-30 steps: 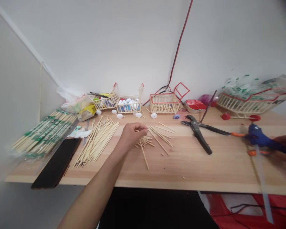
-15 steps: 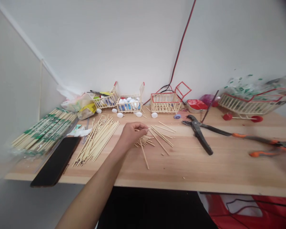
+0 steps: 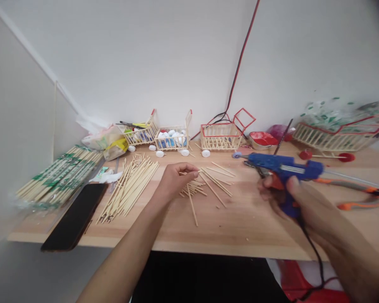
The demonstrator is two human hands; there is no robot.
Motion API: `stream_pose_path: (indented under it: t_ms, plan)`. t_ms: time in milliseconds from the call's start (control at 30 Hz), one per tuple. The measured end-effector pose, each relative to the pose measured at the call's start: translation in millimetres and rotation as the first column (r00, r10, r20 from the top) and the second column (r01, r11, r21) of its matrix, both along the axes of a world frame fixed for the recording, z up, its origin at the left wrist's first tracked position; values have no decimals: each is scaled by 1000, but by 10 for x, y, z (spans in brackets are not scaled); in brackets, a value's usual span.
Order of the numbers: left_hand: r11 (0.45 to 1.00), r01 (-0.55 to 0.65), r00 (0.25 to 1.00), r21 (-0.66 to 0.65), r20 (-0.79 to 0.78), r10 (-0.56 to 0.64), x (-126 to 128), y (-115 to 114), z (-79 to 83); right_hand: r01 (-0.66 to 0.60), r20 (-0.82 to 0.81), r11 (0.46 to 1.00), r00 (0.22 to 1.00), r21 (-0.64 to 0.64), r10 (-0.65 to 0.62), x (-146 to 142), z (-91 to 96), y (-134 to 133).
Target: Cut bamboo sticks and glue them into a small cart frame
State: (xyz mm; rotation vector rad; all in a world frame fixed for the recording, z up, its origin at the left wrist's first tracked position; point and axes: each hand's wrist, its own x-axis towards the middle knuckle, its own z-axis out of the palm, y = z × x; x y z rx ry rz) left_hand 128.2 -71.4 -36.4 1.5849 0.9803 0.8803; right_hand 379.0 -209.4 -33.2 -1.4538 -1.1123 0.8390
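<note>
My left hand is closed in a pinch, thumb and forefinger together over a small pile of short wooden sticks. A thin wooden stick seems to be between the fingertips, mostly hidden by them. On the right, my right hand is wrapped round the handle of a blue hot glue gun, with fingers at its orange trigger. Its nozzle points left, and a clear glue stick juts out behind. Longer loose sticks lie just right of my left hand.
Small stick-built carts stand along the wall; a larger one is at right. Long sticks, packaged sticks and a black phone lie left. A red paint tray stands behind the glue gun, orange-handled pliers beside it.
My right hand has come in from the right edge with the glue gun, now covering part of the black-handled tool. My left hand has stayed nearly still over the sticks.
</note>
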Motion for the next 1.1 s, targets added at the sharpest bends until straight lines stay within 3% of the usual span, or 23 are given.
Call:
stream_pose_path:
  t_ms: [67, 133, 300, 667, 1100]
  plan:
    - [1000, -4, 1000, -6, 11, 4, -5, 1, 11, -112, -249, 993, 963, -29, 102, -247, -25, 117]
    - [1000, -13, 1000, -17, 25, 14, -11, 0, 18, -182, -307, 983, 937, -34, 163, -401, -50, 204]
    - [1000, -18, 999, -20, 42, 19, -20, -15, 25, -245, -261, 969, 938, -34, 228, -538, -77, 291]
    - [1000, -22, 999, 2, 41, 22, -8, -37, 30, -324, -147, 946, 935, 5, 321, -496, -163, 263]
    - [1000, -20, 998, -1, 51, 20, -2, -33, 30, -370, -208, 929, 909, -4, 361, -472, -202, 297]
